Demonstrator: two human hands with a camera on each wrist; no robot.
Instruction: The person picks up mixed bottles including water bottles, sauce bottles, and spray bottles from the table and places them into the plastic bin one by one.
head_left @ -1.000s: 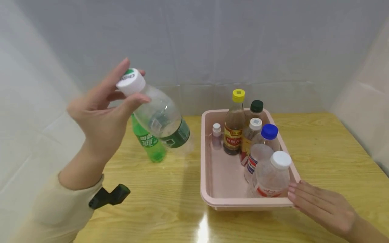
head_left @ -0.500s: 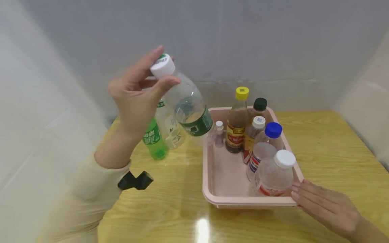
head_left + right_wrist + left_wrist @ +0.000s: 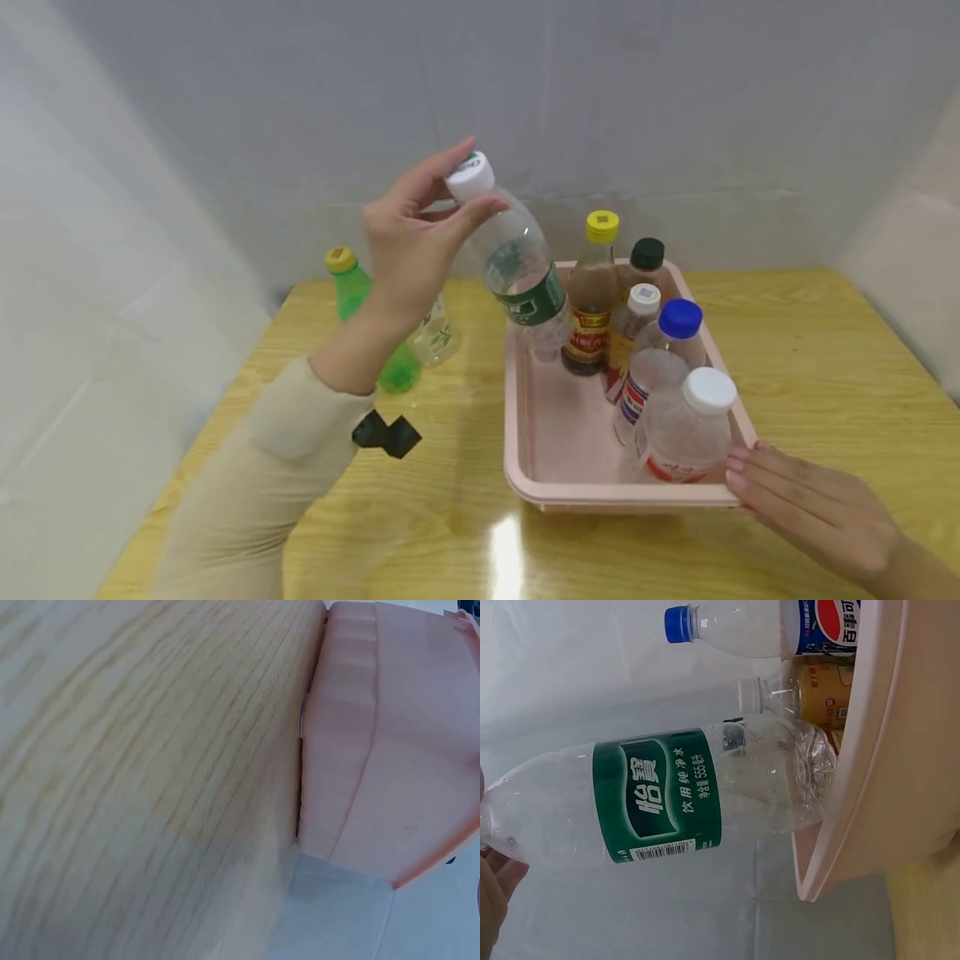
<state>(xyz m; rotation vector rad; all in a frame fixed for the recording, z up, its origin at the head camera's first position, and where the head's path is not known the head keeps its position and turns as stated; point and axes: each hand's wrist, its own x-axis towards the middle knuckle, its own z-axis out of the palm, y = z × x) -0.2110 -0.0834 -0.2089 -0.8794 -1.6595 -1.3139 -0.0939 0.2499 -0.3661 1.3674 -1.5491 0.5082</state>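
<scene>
My left hand [image 3: 420,237] pinches the white cap of a clear plastic water bottle [image 3: 656,795] with a green label. The bottle hangs tilted, its base over the left rim of the pink plastic bin [image 3: 517,450]. My right hand [image 3: 821,512] has its fingers straight and rests against the bin's near right corner. Inside the bin stand a yellow-capped sauce bottle [image 3: 592,283], a blue-capped bottle [image 3: 660,367], a white-capped bottle with a red label [image 3: 686,433] and others. The small vial at the bin's far left is mostly hidden behind the water bottle.
A green bottle with a yellow cap [image 3: 348,279] stands on the wooden table [image 3: 420,533] left of the bin, partly behind my left forearm. Beside it is a clear bottle [image 3: 437,337] with a leaf print. A pale sheet [image 3: 300,100] hangs behind the table.
My left hand has carried the water bottle rightward from above the table's left side to the bin's left rim. The right hand stays at the bin's corner.
</scene>
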